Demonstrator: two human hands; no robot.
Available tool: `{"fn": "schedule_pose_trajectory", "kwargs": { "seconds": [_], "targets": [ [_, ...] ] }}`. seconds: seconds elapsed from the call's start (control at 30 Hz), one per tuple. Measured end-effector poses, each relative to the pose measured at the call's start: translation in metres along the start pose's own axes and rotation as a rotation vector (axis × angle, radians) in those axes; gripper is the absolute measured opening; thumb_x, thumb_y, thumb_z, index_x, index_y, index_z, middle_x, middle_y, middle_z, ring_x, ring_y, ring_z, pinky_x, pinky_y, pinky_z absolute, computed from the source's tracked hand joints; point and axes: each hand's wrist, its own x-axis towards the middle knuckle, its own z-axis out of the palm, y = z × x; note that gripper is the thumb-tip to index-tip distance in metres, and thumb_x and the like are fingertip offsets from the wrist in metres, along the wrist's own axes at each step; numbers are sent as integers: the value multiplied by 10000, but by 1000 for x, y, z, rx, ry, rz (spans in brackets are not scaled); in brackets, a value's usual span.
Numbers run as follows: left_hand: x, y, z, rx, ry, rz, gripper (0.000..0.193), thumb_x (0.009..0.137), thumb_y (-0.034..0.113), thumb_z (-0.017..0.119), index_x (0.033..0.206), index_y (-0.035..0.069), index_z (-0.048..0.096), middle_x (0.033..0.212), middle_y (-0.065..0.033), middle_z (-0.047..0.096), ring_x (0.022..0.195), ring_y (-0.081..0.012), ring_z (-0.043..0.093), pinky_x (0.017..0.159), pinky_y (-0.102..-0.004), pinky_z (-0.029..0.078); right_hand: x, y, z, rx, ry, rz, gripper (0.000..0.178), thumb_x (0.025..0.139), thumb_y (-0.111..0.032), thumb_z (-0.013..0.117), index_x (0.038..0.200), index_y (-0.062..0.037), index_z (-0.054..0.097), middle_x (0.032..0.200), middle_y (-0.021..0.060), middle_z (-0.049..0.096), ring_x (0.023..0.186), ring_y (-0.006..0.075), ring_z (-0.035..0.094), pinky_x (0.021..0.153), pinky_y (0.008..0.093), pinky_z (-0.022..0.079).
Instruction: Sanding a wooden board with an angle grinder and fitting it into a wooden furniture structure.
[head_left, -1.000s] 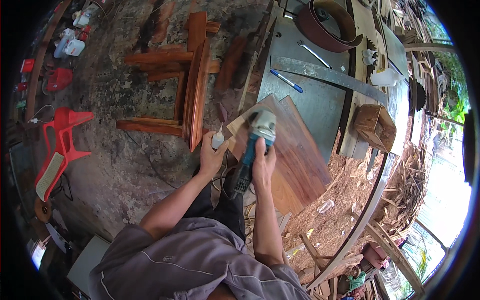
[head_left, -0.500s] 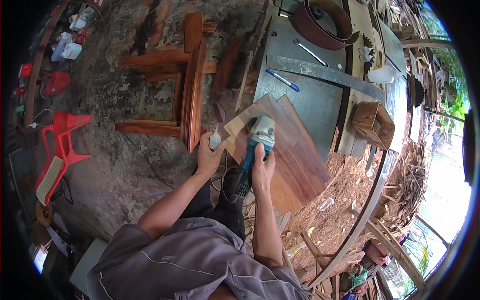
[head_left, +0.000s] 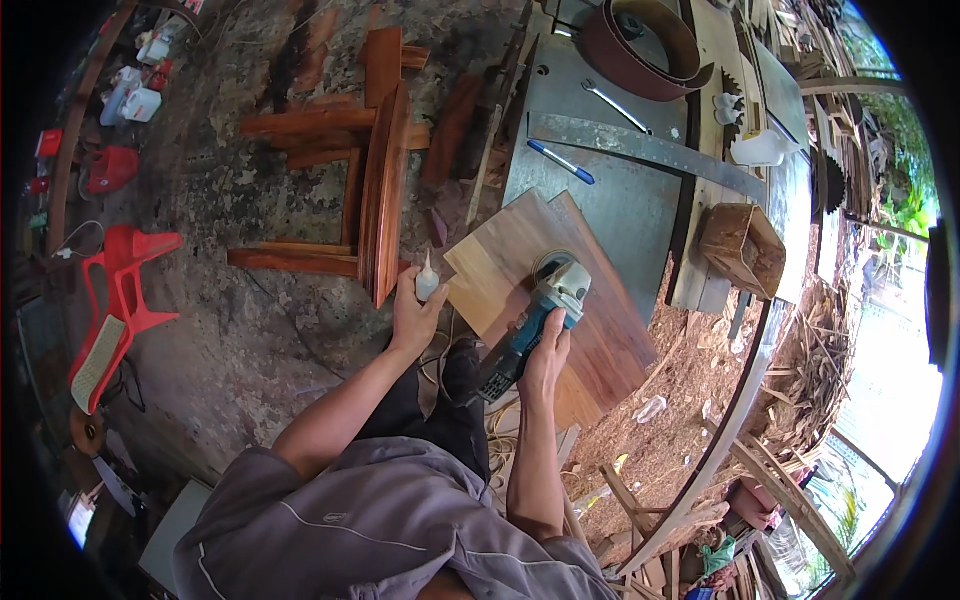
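In my right hand (head_left: 546, 358) is a teal and silver angle grinder (head_left: 538, 325), gripped round its body. Its disc end rests on or just over the wooden board (head_left: 610, 330), whose planks differ in tone from pale to dark brown; I cannot tell whether it touches. My left hand (head_left: 413, 318) is closed round a small white bottle (head_left: 427, 282) with a pointed nozzle that points away from me. The bottle is beside the board's left corner. The board lies at the near edge of a grey metal table (head_left: 590, 210).
On the table lie a blue pen (head_left: 560, 162), a wrench (head_left: 615, 106), a long metal strip (head_left: 640, 148) and a brown sanding belt (head_left: 640, 55). A wooden box (head_left: 742, 250) sits at right. Reddish wooden furniture (head_left: 380, 195) and a red plastic chair (head_left: 118, 290) stand at left.
My right hand has moved the angle grinder to the right, from the board's left part toward its middle. My left hand keeps the bottle in nearly the same place.
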Motion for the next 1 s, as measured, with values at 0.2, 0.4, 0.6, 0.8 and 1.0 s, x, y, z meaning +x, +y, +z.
{"fn": "schedule_pose_trajectory", "kwargs": {
  "seconds": [0.2,0.4,0.6,0.8,1.0],
  "targets": [
    [2,-3,0,-36,5,-17,433,926,169,731,1241,-12,496,1079,-97,586,958,-169,577,852,-324,489,30,-18,47,-427,-42,-70,698,935,-608,597,1132,62,600,1033,220,671,999,302,629,912,401,469],
    [1,0,1,-34,23,-40,429,924,155,728,1248,-7,500,1084,-84,585,976,-158,578,870,-311,487,36,-17,35,-437,-17,-109,711,953,-614,587,1137,73,583,922,98,621,810,173,575,746,335,481],
    [4,-10,0,5,1,57,417,966,134,685,1286,6,450,1086,-69,594,908,-117,602,709,-262,564,29,-16,28,-120,-54,-26,590,983,-585,564,1072,-2,547,824,62,596,702,155,622,621,302,507],
    [-1,9,3,-82,-17,-17,438,966,152,689,1297,8,441,1117,-74,586,907,-115,601,709,-265,576,45,-33,57,-604,-111,-60,803,927,-667,560,1189,92,583,1014,168,645,935,240,602,857,373,479],
    [3,-8,-4,63,-8,51,441,959,140,694,1298,12,442,1108,-72,590,907,-117,603,694,-259,573,26,-12,33,-332,-23,68,752,911,-650,593,1110,76,580,1011,263,668,981,345,642,908,431,481]
  ]
}}
